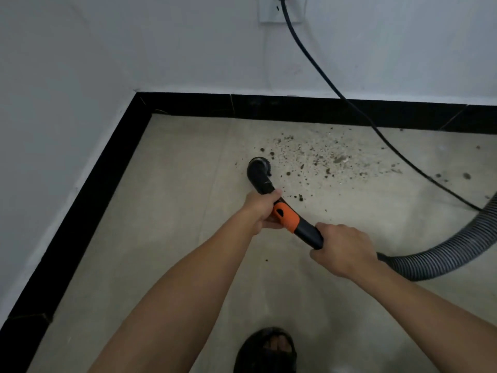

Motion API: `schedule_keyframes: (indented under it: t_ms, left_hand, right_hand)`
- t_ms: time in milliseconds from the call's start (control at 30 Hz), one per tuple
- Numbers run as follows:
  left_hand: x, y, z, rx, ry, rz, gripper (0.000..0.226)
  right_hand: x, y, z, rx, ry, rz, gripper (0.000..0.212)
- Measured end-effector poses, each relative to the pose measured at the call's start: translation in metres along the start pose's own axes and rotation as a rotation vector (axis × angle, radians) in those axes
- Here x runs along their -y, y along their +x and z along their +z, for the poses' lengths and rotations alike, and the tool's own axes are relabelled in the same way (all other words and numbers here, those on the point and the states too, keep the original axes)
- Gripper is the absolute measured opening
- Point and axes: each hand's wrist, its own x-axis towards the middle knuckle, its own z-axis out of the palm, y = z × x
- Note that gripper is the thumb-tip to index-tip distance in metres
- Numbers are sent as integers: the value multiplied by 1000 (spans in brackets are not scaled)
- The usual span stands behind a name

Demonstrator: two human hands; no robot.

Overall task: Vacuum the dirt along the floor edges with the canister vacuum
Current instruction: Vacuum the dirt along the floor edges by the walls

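Note:
A black round brush nozzle (258,169) rests on the beige floor at the left end of a patch of scattered dirt (320,157). Behind it runs a black wand with an orange collar (285,217). My left hand (262,208) grips the wand just behind the nozzle. My right hand (341,250) grips the black handle where the grey ribbed hose (441,257) joins. The hose curves away to the right edge of the view. The canister itself is out of view.
A black skirting board (295,107) lines the white walls and meets in a corner at upper left. A black power cord (349,103) hangs from a wall socket (282,9) and crosses the floor to the right. My sandalled foot (269,351) stands below.

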Motion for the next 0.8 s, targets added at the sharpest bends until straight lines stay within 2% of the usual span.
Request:
schedule_keyframes:
  t_ms: [167, 267, 367, 633, 800]
  left_hand:
    - [26, -12, -39, -75, -35, -47, 44]
    - [17, -6, -46, -116, -34, -3, 41]
    - [-14, 16, -36, -94, -6, 42, 41]
    - [-65, 54, 50, 128, 139, 66, 43]
    - [-89, 68, 57, 66, 112, 114, 45]
  right_hand:
    - [21, -1, 12, 34, -49, -118, 21]
    - [29, 14, 13, 36, -10, -127, 19]
    - [25, 36, 2, 9, 37, -78, 19]
    - [-34, 44, -19, -70, 73, 190, 22]
    - [-45, 81, -40, -58, 53, 164, 24]
